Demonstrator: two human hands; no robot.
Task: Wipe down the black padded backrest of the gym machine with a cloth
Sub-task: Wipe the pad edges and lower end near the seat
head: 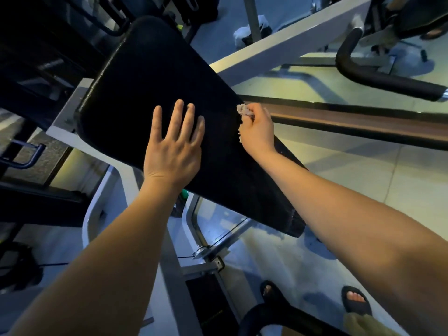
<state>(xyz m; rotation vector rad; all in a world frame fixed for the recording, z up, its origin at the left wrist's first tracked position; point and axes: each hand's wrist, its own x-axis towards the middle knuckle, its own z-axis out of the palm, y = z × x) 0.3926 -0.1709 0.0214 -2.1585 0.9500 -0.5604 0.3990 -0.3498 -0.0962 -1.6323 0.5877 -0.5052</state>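
flanking the backrest (157, 81) stands a white frame (278, 44).

Your left hand (173, 146) is lying flat, palm down, fingers straight and a bit spread, pressed on the backrest (150, 76). Your right hand (258, 128) is over at its right edge, fingers curled in, pinching a bunched-up cloth (243, 110). Both forearms are bare and stretched forward, the right one coming in from the lower right.
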